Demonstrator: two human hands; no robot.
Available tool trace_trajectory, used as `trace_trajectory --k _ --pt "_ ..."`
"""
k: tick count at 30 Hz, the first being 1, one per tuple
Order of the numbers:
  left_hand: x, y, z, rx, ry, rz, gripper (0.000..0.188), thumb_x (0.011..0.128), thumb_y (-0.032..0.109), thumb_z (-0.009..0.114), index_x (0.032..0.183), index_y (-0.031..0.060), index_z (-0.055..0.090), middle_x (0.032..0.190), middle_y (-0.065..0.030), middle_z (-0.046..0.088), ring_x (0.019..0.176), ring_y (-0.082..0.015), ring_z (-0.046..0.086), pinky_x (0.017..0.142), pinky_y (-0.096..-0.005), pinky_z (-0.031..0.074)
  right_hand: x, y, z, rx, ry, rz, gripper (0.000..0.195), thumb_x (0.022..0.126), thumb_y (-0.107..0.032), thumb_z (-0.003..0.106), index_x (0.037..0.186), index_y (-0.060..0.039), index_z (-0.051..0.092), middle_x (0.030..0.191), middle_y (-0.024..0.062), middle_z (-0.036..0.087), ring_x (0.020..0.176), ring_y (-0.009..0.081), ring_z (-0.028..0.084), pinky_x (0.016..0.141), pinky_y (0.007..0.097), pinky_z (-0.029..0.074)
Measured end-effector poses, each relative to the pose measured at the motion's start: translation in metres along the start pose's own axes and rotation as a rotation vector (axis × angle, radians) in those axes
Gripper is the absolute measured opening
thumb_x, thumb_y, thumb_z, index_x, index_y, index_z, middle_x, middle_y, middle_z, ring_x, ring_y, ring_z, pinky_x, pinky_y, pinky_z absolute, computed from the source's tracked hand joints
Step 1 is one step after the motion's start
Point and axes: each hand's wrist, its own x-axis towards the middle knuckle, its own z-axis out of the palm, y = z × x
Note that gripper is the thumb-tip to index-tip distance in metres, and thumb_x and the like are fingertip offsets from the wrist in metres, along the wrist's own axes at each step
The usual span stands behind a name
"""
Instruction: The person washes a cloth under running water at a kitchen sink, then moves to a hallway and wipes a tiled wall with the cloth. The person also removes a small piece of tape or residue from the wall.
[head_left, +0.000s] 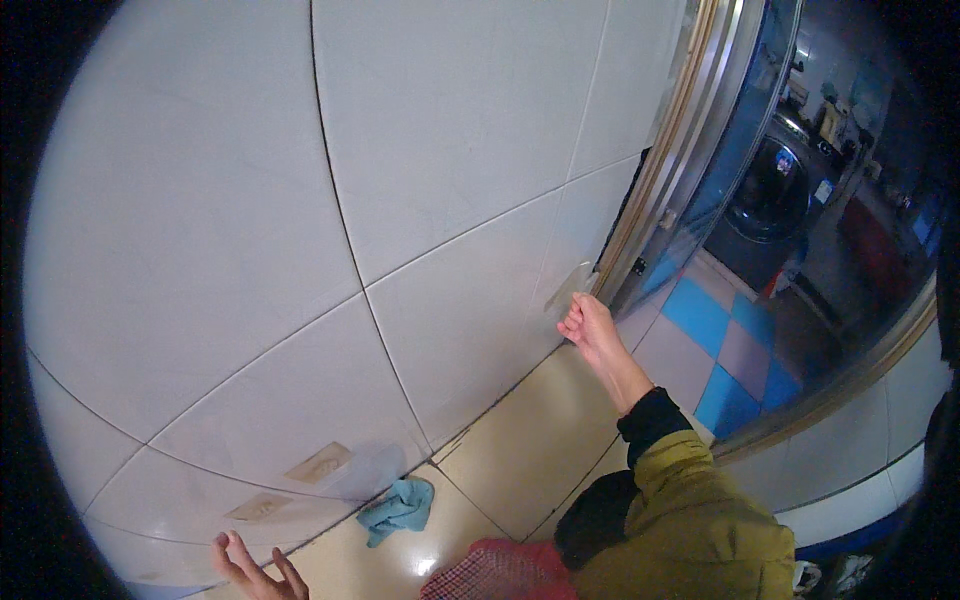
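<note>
My right hand (590, 324) is curled beside the lower wall by the door frame. Its thumb and fingers pinch what looks like a thin translucent film (568, 289), which lies close to the tile; its far edge is hard to make out. At the lower left, my left hand (259, 570) has its fingers apart with nothing in them, near the wall's base. Just above it, two brownish rectangular patches, an upper patch (319, 463) and a lower patch (259, 508), bear marks on the white wall tiles (465, 247). A crumpled blue-green cloth (397, 510) lies on the floor against the wall.
Beige floor tiles (525, 420) meet the wall. To the right stands a door frame (652, 165) with a glass door panel (757, 112). Beyond it are a dark front-loading washing machine (769, 187) and a blue-and-grey checkered floor (697, 315).
</note>
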Motion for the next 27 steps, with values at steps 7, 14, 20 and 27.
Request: trace_trajectory --k 7,14,20,27 --pt "-0.004 0.019 0.011 -0.085 -0.073 0.197 0.068 0.082 0.010 0.067 0.139 0.0040 0.031 0.129 -0.0330 0.036 0.117 -0.0479 0.042 0.090 -0.0485 0.046 0.000 -0.010 -0.024 -0.081 -0.206 0.018 0.027 0.094 -0.031 0.052 0.075 -0.0119 0.047 0.063 -0.0034 0.043 0.055 0.0096 0.044 0.063 0.0312 0.051" --pt "-0.025 0.010 0.019 -0.121 -0.195 0.072 0.061 0.073 0.002 0.067 0.130 0.0002 0.045 0.134 -0.0274 0.034 0.121 -0.0429 0.041 0.098 -0.0500 0.036 0.017 -0.035 -0.011 -0.578 -0.219 -0.035 0.022 0.092 -0.029 0.056 0.086 -0.0084 0.059 0.073 0.0000 0.057 0.061 0.0090 0.056 0.055 0.0257 0.052" --pt "0.024 0.050 0.022 -0.176 -0.240 0.305 0.057 0.073 0.005 0.068 0.127 0.0023 0.048 0.132 -0.0256 0.036 0.120 -0.0431 0.041 0.094 -0.0497 0.039 0.010 -0.066 -0.020 -0.622 -0.239 -0.101 0.030 0.091 -0.033 0.049 0.071 -0.0115 0.054 0.059 -0.0045 0.045 0.050 0.0064 0.042 0.046 0.0230 0.040" --pt "0.047 0.063 0.021 -0.122 -0.130 0.425 0.057 0.075 0.009 0.067 0.127 -0.0035 0.045 0.132 -0.0253 0.039 0.120 -0.0438 0.041 0.099 -0.0518 0.037 0.014 -0.025 -0.056 -0.246 -0.140 -0.121 0.025 0.097 -0.032 0.048 0.081 -0.0121 0.049 0.057 -0.0060 0.035 0.048 0.0064 0.033 0.047 0.0240 0.033"
